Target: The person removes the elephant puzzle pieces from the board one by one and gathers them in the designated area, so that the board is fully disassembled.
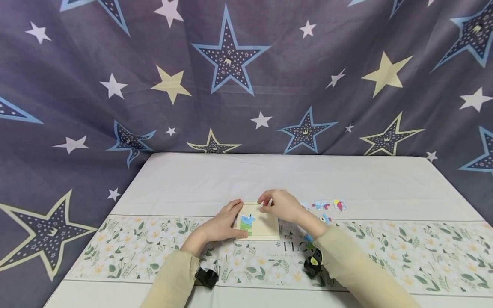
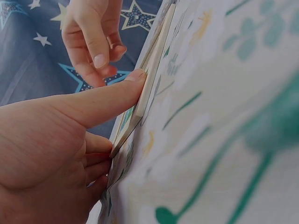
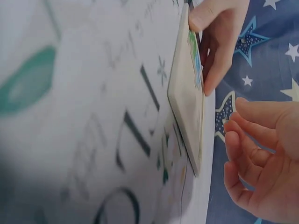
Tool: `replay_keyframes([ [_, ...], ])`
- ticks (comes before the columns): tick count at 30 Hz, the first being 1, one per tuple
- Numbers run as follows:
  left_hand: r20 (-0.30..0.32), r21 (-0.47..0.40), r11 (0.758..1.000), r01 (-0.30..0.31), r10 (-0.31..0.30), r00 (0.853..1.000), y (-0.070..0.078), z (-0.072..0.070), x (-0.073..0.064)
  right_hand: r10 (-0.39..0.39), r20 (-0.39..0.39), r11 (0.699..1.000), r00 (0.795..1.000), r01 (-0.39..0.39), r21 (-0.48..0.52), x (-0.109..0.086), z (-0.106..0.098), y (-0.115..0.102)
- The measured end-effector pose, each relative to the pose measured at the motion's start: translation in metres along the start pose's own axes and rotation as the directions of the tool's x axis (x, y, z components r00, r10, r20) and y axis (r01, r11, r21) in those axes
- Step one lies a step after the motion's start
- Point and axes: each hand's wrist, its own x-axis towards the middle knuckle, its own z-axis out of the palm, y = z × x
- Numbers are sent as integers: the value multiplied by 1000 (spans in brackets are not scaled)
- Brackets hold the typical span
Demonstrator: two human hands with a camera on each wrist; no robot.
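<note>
A light wooden puzzle board (image 1: 265,226) with a raised rim lies on the table; blue and green puzzle pieces (image 1: 247,222) fill part of its left side. My left hand (image 1: 225,222) holds the board at its left, thumb on the near corner and fingers along the side edge. Over the board's far right part hovers my right hand (image 1: 283,205), its fingers loosely bent. In the right wrist view a gap shows between thumb and forefinger of the right hand (image 3: 266,154), and no piece is visible there.
Several loose puzzle pieces (image 1: 321,205) lie right of the board, some partly behind the right forearm. A floral runner (image 1: 154,248) with printed lettering crosses the white tablecloth (image 1: 215,179). A star-patterned curtain (image 1: 239,111) hangs behind the table. Black wrist devices (image 1: 208,277) sit at both sleeves.
</note>
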Motion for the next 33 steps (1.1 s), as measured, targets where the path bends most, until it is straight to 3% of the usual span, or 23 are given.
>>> replay_keyframes([
  [17, 1, 13, 1000, -5, 5, 1000, 0, -1, 1, -5, 89, 996, 996, 12, -85, 8, 22, -15],
  [33, 3, 7, 1000, -11, 11, 1000, 0, -1, 1, 20, 55, 991, 998, -12, -136, 7, 29, -22],
])
